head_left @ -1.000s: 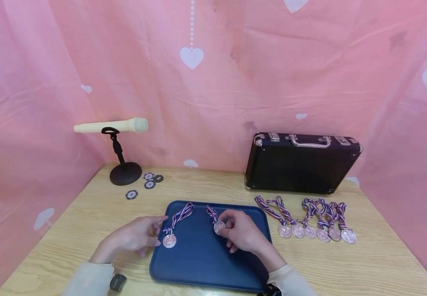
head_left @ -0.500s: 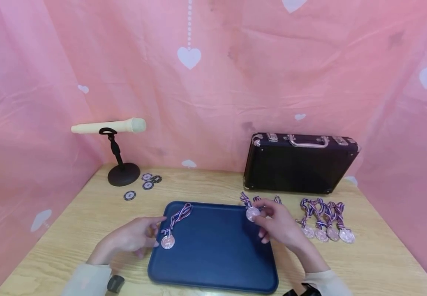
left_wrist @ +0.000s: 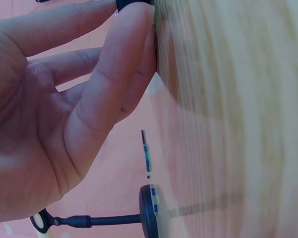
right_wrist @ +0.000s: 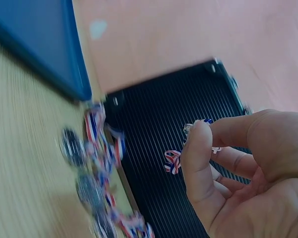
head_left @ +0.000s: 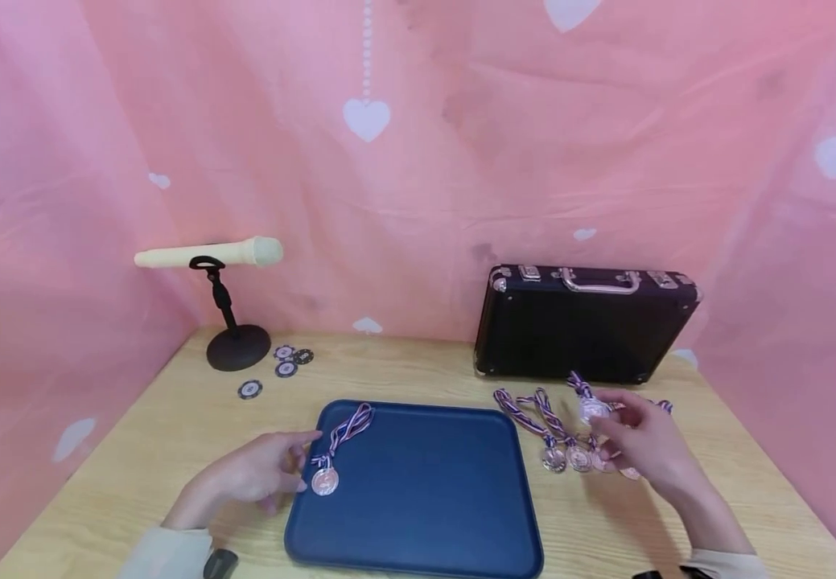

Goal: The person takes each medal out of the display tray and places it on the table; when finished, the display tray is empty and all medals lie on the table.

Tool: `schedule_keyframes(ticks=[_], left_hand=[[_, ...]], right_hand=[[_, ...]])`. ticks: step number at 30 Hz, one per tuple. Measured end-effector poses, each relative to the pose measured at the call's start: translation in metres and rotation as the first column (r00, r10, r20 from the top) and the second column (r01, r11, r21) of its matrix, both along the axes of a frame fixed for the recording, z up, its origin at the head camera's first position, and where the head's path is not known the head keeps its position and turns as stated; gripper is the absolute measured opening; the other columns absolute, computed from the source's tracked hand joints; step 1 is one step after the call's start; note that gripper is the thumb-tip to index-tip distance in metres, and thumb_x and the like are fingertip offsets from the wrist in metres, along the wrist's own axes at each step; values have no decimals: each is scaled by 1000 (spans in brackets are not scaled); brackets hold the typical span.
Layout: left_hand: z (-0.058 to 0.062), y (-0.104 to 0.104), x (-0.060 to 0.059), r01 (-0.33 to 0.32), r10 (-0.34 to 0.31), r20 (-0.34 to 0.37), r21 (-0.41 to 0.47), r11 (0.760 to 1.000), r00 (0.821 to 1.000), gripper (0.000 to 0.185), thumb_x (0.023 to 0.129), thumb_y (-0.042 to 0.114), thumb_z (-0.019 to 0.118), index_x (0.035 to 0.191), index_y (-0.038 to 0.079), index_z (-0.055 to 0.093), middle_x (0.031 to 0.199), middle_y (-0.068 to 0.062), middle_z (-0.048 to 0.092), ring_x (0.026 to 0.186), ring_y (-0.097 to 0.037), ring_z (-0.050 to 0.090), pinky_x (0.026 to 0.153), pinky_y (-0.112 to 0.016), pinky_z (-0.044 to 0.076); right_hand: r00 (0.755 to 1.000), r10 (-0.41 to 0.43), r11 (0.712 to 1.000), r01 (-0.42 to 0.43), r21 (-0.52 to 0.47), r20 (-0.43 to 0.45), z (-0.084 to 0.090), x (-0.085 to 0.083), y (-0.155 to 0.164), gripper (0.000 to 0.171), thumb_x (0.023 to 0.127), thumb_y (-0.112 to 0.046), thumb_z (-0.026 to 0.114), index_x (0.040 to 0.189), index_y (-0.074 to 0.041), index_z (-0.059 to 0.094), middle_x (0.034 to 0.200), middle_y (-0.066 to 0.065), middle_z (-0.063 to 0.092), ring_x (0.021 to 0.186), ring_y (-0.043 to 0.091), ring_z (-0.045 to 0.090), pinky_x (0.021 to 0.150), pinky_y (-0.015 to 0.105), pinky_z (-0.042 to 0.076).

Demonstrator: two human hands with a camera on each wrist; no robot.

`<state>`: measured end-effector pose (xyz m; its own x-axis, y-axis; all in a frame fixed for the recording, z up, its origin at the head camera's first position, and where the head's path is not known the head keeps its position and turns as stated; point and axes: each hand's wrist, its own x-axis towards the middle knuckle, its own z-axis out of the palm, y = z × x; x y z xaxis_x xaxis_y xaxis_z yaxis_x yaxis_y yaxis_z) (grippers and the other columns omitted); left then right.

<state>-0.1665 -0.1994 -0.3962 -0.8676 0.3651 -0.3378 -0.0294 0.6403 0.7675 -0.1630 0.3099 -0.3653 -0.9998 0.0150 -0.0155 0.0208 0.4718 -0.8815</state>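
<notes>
My right hand (head_left: 642, 442) pinches a silvery medal (head_left: 593, 408) between thumb and fingers, above the row of medals on the table. Its striped ribbon (head_left: 578, 384) sticks up past the fingers; in the right wrist view the thumb covers most of the medal. Beneath and beside this hand lie several more medals (head_left: 553, 458) with red, white and blue ribbons, some of them hidden by it. My left hand (head_left: 254, 473) touches the left rim of the blue tray (head_left: 418, 482) with spread thumb and forefinger. One medal (head_left: 325, 481) lies on the tray's left side, its ribbon pointing away.
A black briefcase (head_left: 584, 330) stands behind the medals. At the back left, a cream microphone (head_left: 207, 253) rests on a black stand (head_left: 238, 347), with several poker chips (head_left: 286, 368) near its base. A pink cloth (head_left: 403, 201) with white hearts hangs around the wooden table (head_left: 389, 366).
My right hand has carried the medal from over the tray rightward, past the tray's edge, to the row of medals. The left hand has stayed at the tray's left rim.
</notes>
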Motion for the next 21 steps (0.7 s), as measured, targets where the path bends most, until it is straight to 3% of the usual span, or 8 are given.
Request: schedule_keyframes(ticks=[2, 4, 7, 10, 17, 21], left_hand=[[0, 0, 1, -10, 10, 3, 1, 1000, 1000, 74, 93, -5, 74, 159, 3, 43, 102, -7, 57, 49, -21, 55, 50, -36, 58], [0, 0, 2, -12, 12, 6, 3, 1000, 1000, 74, 93, -5, 74, 159, 3, 43, 102, -8, 57, 49, -22, 55, 51, -36, 58], [0, 0, 2, -6, 6, 9, 7, 1000, 1000, 73, 93, -4, 74, 159, 3, 43, 101, -8, 58, 50, -22, 55, 52, -36, 58], [-1, -1, 3, -3, 3, 9, 8, 1000, 1000, 73, 93, -4, 74, 160, 2, 43, 101, -8, 58, 50, -22, 56, 52, -37, 59], [2, 0, 2, -24, 24, 24, -6, 1000, 999, 73, 94, -3, 74, 160, 3, 43, 102, -9, 58, 55, -23, 59, 54, -38, 60], [2, 2, 2, -26, 27, 30, -18, 999, 999, 73, 94, -3, 73, 160, 4, 43, 102, -8, 58, 55, -23, 59, 54, -37, 60]], right_hand=[[1000, -18, 1000, 18, 1, -4, -2, 1, 13, 48, 102, -3, 62, 146, 9, 47, 84, 4, 61, 60, 12, 65, 51, 32, 61], [999, -38, 999, 38, -9, -3, -4, 2, 27, 39, 102, -4, 63, 140, 0, 55, 82, 2, 60, 59, 11, 63, 49, 30, 60], [997, -76, 997, 76, -24, -9, -7, 4, 47, 31, 103, -5, 64, 123, -28, 66, 77, -3, 62, 57, 9, 61, 47, 26, 56], [994, -107, 993, 106, -46, -21, -9, 5, 66, 46, 104, -6, 63, 106, -52, 60, 72, -7, 62, 55, 6, 58, 45, 22, 51], [980, -198, 973, 194, -129, -23, -14, 12, 100, 47, 105, -6, 60, 102, -53, 58, 74, -17, 65, 54, 4, 56, 46, 19, 46], [967, -250, 965, 244, -99, -45, -19, 14, 115, 45, 106, -8, 60, 103, -53, 56, 74, -21, 65, 55, 4, 57, 47, 19, 47]])
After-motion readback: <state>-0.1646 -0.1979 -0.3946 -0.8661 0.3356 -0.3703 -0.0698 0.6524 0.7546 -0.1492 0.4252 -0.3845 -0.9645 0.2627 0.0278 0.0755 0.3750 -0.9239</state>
